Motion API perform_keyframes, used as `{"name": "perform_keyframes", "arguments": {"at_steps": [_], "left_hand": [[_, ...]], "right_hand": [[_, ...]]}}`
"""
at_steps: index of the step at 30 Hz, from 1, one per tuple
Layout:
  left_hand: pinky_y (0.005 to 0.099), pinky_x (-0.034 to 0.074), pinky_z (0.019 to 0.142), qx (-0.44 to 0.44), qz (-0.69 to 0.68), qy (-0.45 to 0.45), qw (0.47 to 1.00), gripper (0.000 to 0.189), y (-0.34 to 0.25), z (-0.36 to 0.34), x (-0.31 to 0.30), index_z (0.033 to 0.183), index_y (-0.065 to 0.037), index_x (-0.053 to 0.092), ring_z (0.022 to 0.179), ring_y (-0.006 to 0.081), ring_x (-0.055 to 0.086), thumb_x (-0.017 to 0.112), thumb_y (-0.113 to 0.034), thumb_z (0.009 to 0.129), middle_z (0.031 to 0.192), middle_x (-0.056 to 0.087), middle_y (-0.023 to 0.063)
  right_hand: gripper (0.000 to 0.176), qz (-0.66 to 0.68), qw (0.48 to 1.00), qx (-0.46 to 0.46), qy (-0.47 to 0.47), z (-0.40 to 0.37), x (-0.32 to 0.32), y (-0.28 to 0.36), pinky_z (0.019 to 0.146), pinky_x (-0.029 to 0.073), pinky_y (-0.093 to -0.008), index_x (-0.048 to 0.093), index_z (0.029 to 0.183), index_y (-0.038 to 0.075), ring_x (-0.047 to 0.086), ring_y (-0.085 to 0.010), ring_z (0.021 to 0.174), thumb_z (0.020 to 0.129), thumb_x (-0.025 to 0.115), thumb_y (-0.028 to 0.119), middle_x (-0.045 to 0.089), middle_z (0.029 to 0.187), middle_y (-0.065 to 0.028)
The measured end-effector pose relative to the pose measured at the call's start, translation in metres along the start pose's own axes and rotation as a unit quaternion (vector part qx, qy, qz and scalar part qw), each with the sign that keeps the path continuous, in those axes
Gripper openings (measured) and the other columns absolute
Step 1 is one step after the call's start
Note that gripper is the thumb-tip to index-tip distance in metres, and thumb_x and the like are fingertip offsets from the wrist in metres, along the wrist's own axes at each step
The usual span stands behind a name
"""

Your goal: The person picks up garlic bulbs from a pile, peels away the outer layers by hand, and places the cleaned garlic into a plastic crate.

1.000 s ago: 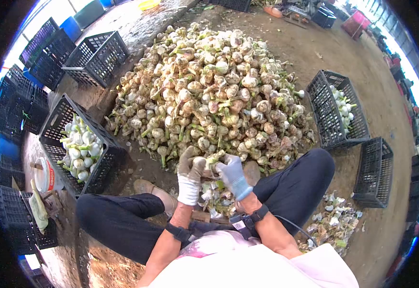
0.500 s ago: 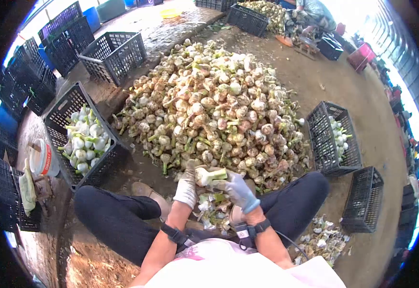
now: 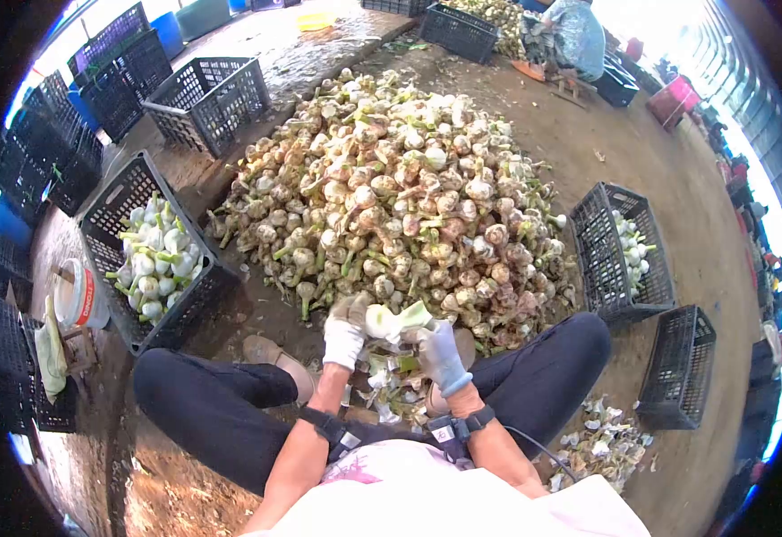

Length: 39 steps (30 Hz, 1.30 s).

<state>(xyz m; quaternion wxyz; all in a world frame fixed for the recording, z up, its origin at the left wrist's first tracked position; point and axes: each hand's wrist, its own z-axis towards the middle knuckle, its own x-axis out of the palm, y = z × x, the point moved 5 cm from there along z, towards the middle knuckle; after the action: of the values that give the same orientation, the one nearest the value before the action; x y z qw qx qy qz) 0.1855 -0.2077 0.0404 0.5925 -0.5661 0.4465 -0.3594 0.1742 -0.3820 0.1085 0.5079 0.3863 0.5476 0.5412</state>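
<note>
My left hand (image 3: 344, 333), in a white glove, is closed around the bulb end of a garlic bulb (image 3: 384, 320) with a thick pale-green stem pointing right. Under that stem, my right hand (image 3: 444, 353) in a grey-blue glove has its fingers closed against the garlic's stem side; their tips are partly hidden. Peeled skins and leaf scraps (image 3: 389, 394) lie on the ground below both hands, between my shoes. Just beyond the hands rises a large heap of unpeeled garlic (image 3: 400, 197).
On the left, a black crate (image 3: 109, 268) holds cleaned garlic; another crate (image 3: 588, 259) with garlic stands right. A further crate (image 3: 677, 367) is nearer me. A white bucket (image 3: 82, 300) sits far left. Skins (image 3: 601, 443) lie beside my right knee. Another person (image 3: 570, 40) crouches at the back.
The garlic's stem has tilted upward at its right end. My right hand has shifted from the stem's end to just below it. The person at the back has changed posture.
</note>
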Motion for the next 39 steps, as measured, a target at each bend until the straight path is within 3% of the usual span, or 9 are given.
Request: {"name": "perform_keyframes", "arguments": {"at_steps": [1, 3, 5, 13, 17, 24, 29, 35, 39], "left_hand": [[0.0306, 0.048, 0.07, 0.072, 0.072, -0.018, 0.995, 0.026, -0.048, -0.014, -0.008, 0.102, 0.0, 0.059, 0.077, 0.0204, 0.058, 0.055, -0.021, 0.087, 0.09, 0.061, 0.0121], [0.0317, 0.045, 0.081, -0.028, -0.137, 0.112, 0.984, 0.028, -0.069, -0.028, 0.006, 0.109, -0.003, 0.056, 0.092, 0.0217, 0.056, 0.056, -0.019, 0.085, 0.101, 0.058, 0.0132], [0.0328, 0.033, 0.097, 0.155, 0.057, 0.146, 0.975, 0.034, -0.091, -0.042, 0.01, 0.113, -0.009, 0.054, 0.116, 0.0217, 0.04, 0.062, -0.014, 0.08, 0.114, 0.05, 0.0124], [0.0262, 0.048, 0.073, -0.165, -0.305, 0.129, 0.929, 0.018, -0.066, -0.032, 0.007, 0.092, -0.001, 0.061, 0.081, 0.0139, 0.058, 0.062, -0.016, 0.082, 0.091, 0.06, 0.0069], [0.0278, 0.053, 0.064, -0.175, -0.373, 0.198, 0.89, 0.029, -0.077, -0.038, 0.012, 0.09, 0.002, 0.06, 0.079, 0.0179, 0.061, 0.064, -0.025, 0.081, 0.091, 0.061, 0.0111], [0.0324, 0.055, 0.067, -0.21, -0.456, 0.092, 0.86, 0.033, -0.059, -0.028, -0.009, 0.096, 0.002, 0.057, 0.08, 0.0237, 0.063, 0.064, -0.026, 0.08, 0.092, 0.062, 0.0144], [0.0253, 0.05, 0.071, -0.193, -0.271, 0.149, 0.931, 0.027, -0.071, -0.025, -0.01, 0.098, 0.001, 0.058, 0.082, 0.0153, 0.06, 0.063, -0.02, 0.082, 0.093, 0.06, 0.0098], [0.0242, 0.045, 0.075, 0.057, -0.04, 0.174, 0.982, 0.012, -0.086, -0.034, 0.002, 0.09, 0.0, 0.06, 0.086, 0.0111, 0.052, 0.06, -0.002, 0.079, 0.098, 0.054, 0.004], [0.0305, 0.051, 0.073, -0.202, -0.391, 0.163, 0.883, 0.028, -0.061, -0.036, 0.006, 0.094, 0.0, 0.058, 0.082, 0.0181, 0.06, 0.065, -0.024, 0.08, 0.09, 0.06, 0.0063]], "right_hand": [[0.019, 0.152, 0.968, 0.197, -0.041, -0.003, 0.003, -0.016, 0.065, 0.047, -0.026, 0.063, 0.085, -0.006, 0.059, -0.0115, 0.07, 0.072, 0.051, 0.0, 0.066, 0.077, -0.0075], [0.02, 0.125, 0.977, 0.172, -0.028, -0.001, 0.001, -0.012, 0.061, 0.045, -0.0238, 0.063, 0.087, -0.006, 0.056, -0.008, 0.069, 0.073, 0.051, 0.002, 0.065, 0.076, -0.0041], [0.023, 0.027, 0.993, 0.116, -0.024, 0.001, 0.001, -0.001, 0.06, 0.046, -0.0242, 0.062, 0.091, -0.004, 0.057, -0.0093, 0.066, 0.073, 0.048, 0.001, 0.065, 0.077, -0.0066], [0.026, 0.013, 0.993, 0.095, 0.066, 0.006, -0.011, 0.018, 0.07, 0.048, -0.0273, 0.062, 0.095, -0.001, 0.061, -0.0174, 0.074, 0.072, 0.049, -0.002, 0.065, 0.081, -0.0099], [0.022, -0.393, 0.912, 0.116, 0.03, 0.036, -0.032, -0.025, 0.076, 0.049, -0.0349, 0.062, 0.088, 0.0, 0.061, -0.0284, 0.086, 0.071, 0.052, 0.011, 0.062, 0.097, -0.0164], [0.04, -0.458, 0.824, 0.147, 0.299, -0.001, 0.018, -0.047, 0.084, 0.045, -0.0355, 0.055, 0.112, 0.002, 0.056, -0.0334, 0.098, 0.075, 0.054, 0.018, 0.058, 0.104, -0.0219], [0.052, 0.008, 0.994, 0.08, 0.072, 0.02, -0.006, 0.016, 0.089, 0.043, -0.0335, 0.048, 0.122, 0.007, 0.055, -0.0293, 0.103, 0.07, 0.054, 0.004, 0.055, 0.111, -0.0214], [0.04, -0.154, 0.987, 0.039, -0.004, 0.008, 0.016, 0.0, 0.077, 0.048, -0.0295, 0.054, 0.109, 0.0, 0.062, -0.0275, 0.083, 0.069, 0.055, 0.005, 0.062, 0.092, -0.018], [0.031, 0.125, 0.961, 0.245, 0.018, -0.002, 0.013, -0.041, 0.07, 0.048, -0.0294, 0.059, 0.099, 0.001, 0.062, -0.0202, 0.077, 0.069, 0.055, 0.002, 0.064, 0.087, -0.0139]]}}
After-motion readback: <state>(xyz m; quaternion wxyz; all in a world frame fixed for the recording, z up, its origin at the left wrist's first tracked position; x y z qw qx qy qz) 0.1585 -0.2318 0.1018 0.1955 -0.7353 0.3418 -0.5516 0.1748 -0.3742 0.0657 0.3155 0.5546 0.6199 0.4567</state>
